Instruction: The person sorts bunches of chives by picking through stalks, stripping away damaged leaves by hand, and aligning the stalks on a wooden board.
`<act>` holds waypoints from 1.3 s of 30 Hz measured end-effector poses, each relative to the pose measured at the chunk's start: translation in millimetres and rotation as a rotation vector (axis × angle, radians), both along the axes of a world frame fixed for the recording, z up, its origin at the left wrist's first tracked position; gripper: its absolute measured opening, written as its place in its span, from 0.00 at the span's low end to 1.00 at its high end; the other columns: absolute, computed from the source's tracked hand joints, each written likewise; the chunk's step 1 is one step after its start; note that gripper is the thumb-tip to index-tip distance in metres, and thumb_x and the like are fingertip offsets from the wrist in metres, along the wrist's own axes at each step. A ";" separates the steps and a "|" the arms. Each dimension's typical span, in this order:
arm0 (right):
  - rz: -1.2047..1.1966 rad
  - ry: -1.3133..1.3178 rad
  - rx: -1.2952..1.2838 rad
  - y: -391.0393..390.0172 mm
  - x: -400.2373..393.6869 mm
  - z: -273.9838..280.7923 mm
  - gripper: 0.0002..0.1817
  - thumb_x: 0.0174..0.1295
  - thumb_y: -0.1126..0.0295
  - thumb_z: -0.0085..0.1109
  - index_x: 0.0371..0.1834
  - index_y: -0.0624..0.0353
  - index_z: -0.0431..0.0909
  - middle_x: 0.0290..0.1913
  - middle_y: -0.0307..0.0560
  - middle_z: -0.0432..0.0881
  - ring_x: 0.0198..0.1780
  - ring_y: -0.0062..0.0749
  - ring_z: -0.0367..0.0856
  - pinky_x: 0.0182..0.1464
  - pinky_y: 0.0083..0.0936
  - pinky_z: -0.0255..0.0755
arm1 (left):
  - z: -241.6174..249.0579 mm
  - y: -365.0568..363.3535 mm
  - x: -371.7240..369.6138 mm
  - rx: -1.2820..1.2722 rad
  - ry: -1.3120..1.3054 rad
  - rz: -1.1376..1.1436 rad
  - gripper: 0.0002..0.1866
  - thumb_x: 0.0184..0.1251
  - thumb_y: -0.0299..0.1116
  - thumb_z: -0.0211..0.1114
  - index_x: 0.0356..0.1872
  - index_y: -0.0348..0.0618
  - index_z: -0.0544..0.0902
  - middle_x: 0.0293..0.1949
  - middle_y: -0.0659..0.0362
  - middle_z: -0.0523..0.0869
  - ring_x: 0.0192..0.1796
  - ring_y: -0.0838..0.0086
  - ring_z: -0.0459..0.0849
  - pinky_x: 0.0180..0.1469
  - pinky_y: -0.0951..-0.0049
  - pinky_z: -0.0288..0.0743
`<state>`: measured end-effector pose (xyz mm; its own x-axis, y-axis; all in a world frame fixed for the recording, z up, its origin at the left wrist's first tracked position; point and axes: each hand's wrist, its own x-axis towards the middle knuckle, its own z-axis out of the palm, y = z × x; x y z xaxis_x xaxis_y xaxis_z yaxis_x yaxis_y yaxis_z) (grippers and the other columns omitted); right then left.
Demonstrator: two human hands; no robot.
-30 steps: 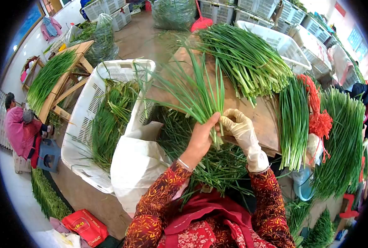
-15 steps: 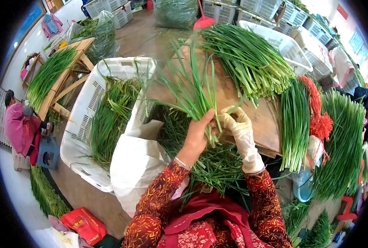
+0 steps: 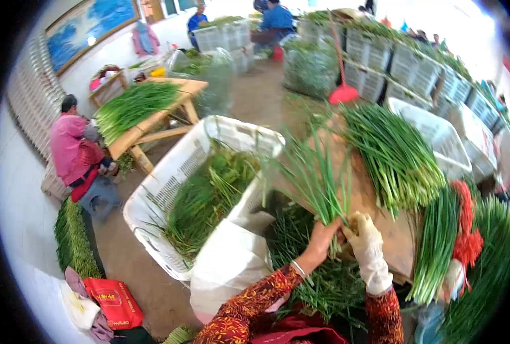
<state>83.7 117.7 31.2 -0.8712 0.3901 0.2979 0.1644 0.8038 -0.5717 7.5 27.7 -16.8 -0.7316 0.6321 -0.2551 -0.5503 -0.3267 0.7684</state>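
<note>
My bare left hand (image 3: 325, 236) is wrapped round the lower stems of a small bunch of long green leaves (image 3: 319, 186), whose tips fan out over the wooden board (image 3: 375, 198). Close beside it, my right hand (image 3: 365, 234) wears a pale glove, its fingers bent and pressed together at the stems. What those fingers hold, if anything, is too small to make out. A large pile of green stalks (image 3: 395, 157) lies on the board beyond my hands. Loose trimmed leaves (image 3: 318, 281) lie below my hands.
A white crate (image 3: 146, 221) of leaves stands left, with a white sack (image 3: 229, 264) against it. Upright bundles (image 3: 435, 246) and red string (image 3: 467, 241) are at right. A person in pink (image 3: 77, 149) sits left by a wooden table (image 3: 151, 129). More people and stacked crates are behind.
The view has swung up and to the left, showing more of the room. The left hand still grips the bunch, and the gloved hand has stayed close to its stems.
</note>
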 end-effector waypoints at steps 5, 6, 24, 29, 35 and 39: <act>-0.011 0.027 -0.040 5.8 -2.5 -3.1 0.11 0.51 0.67 0.60 0.36 0.56 0.71 0.31 0.47 0.77 0.31 0.43 0.78 0.30 0.33 0.71 | 2.0 -2.3 3.4 -0.003 0.064 -0.079 0.09 0.63 0.37 0.56 0.34 0.42 0.74 0.21 0.66 0.71 0.21 0.81 0.71 0.19 0.80 0.66; -0.054 0.007 -0.006 7.5 -3.6 -2.2 0.10 0.51 0.68 0.60 0.34 0.56 0.71 0.30 0.47 0.77 0.30 0.44 0.78 0.30 0.33 0.71 | 0.2 -2.9 4.8 0.002 0.074 -0.076 0.09 0.63 0.37 0.56 0.34 0.42 0.74 0.21 0.66 0.71 0.21 0.81 0.71 0.19 0.80 0.66; 0.261 0.185 -1.188 4.8 39.8 -2.2 0.07 0.63 0.72 0.49 0.39 0.63 0.74 0.31 0.38 0.76 0.30 0.17 0.72 0.30 0.12 0.66 | 0.0 -13.0 -21.7 0.336 -0.162 0.031 0.13 0.61 0.36 0.58 0.46 0.47 0.74 0.40 0.62 0.79 0.38 0.75 0.78 0.42 0.70 0.76; 0.494 -0.548 0.072 15.7 59.9 1.8 0.20 0.58 0.61 0.56 0.52 0.55 0.71 0.42 0.43 0.79 0.42 0.30 0.78 0.48 0.27 0.71 | 27.3 -38.8 -89.8 0.253 0.356 0.632 0.18 0.63 0.40 0.57 0.50 0.42 0.69 0.40 0.61 0.77 0.35 0.78 0.78 0.36 0.77 0.75; -0.262 -0.124 0.349 91.0 -9.4 51.4 0.16 0.52 0.56 0.59 0.37 0.55 0.77 0.32 0.50 0.80 0.31 0.45 0.80 0.33 0.34 0.73 | 29.5 -30.8 -64.7 0.465 -0.067 0.109 0.16 0.65 0.38 0.55 0.49 0.42 0.69 0.26 0.69 0.72 0.23 0.85 0.64 0.28 0.81 0.65; -0.320 -0.384 0.456 113.0 -28.1 23.2 0.16 0.54 0.54 0.56 0.30 0.56 0.79 0.30 0.51 0.80 0.30 0.45 0.79 0.32 0.35 0.72 | 19.7 -13.7 -31.8 0.384 -0.197 -0.096 0.12 0.64 0.36 0.56 0.46 0.47 0.71 0.22 0.70 0.67 0.21 0.86 0.61 0.26 0.83 0.60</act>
